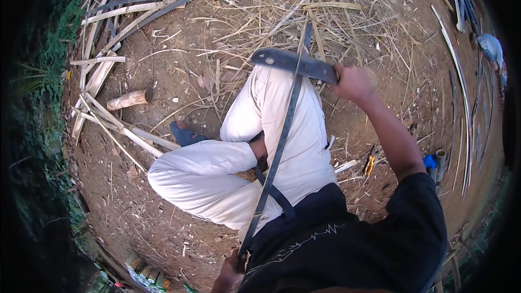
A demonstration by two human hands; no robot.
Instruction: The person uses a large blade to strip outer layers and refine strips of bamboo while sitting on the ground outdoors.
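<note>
My right hand (353, 83) is closed round the handle of a machete (274, 58) with a wide dark blade and a hole near its tip. The blade lies across a long, narrow dark bamboo strip (283, 133), near the strip's far end. Over my leg in pale trousers (296, 114) the strip slants down to the lower edge of the view. There my left hand (232, 267) is closed on its near end beside my hip; the fingers are partly hidden.
Thin shavings (293, 13) cover the ground ahead. Split bamboo pieces (103, 70) pile up at left, near a short log (130, 99). Yellow-handled pliers (370, 164) lie at right, with long strips (461, 97) farther out. Another person (491, 51) is at the far right edge.
</note>
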